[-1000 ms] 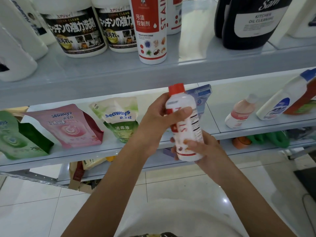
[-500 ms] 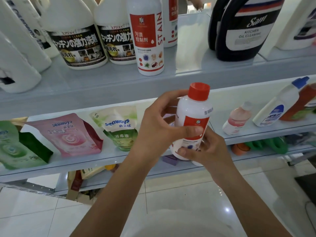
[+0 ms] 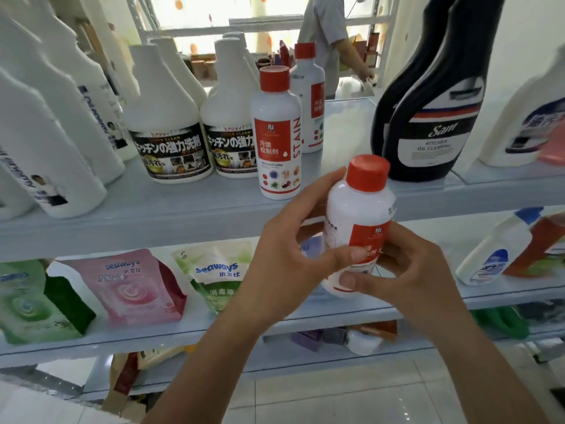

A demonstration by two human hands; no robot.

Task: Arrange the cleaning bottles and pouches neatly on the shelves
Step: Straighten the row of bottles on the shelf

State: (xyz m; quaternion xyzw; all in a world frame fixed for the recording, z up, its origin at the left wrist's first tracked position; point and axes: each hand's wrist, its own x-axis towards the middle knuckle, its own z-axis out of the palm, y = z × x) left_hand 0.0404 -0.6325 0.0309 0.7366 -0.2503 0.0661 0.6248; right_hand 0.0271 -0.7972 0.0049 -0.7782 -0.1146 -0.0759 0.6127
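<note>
Lifted since half a second ago: the white bottle (image 3: 359, 221) with its red cap (image 3: 368, 172) now up in front of the upper shelf (image 3: 183, 215), cap clear above that shelf's front lip, no longer down against the middle shelf (image 3: 305, 324). Stands upright in the air, red label toward the camera as before. Still gripped by both hands: by the left hand (image 3: 284, 255) from the left, thumb pressed across the label and fingers curled round behind; by the right hand (image 3: 409, 270) from the lower right, fingers curled round the body and thumb on the lower front.

Hides most of a blue pouch (image 3: 312, 247) on the middle shelf behind the left hand. Cut off at the left edge: a green pouch (image 3: 27, 301) and tall white bottles (image 3: 61, 133). Blurred at the right edge: a white jug (image 3: 526, 127), print unreadable. Too dim to tell apart: the clutter on the lowest shelf (image 3: 275, 365).

Along the upper shelf, left to right: two black-labelled jugs (image 3: 169, 123), a matching standing bottle (image 3: 276, 133) with a second one (image 3: 308, 96) behind, then a bare strip, then a black bottle (image 3: 428, 102) close to the front lip. Open room only in that bare strip, straight behind the held cap. On the middle shelf, well left of the hands: a pink pouch (image 3: 131, 286) and a green-and-white pouch (image 3: 214, 270), both leaning back; to the right, a blue-capped bottle (image 3: 495, 252) lying tilted.
</note>
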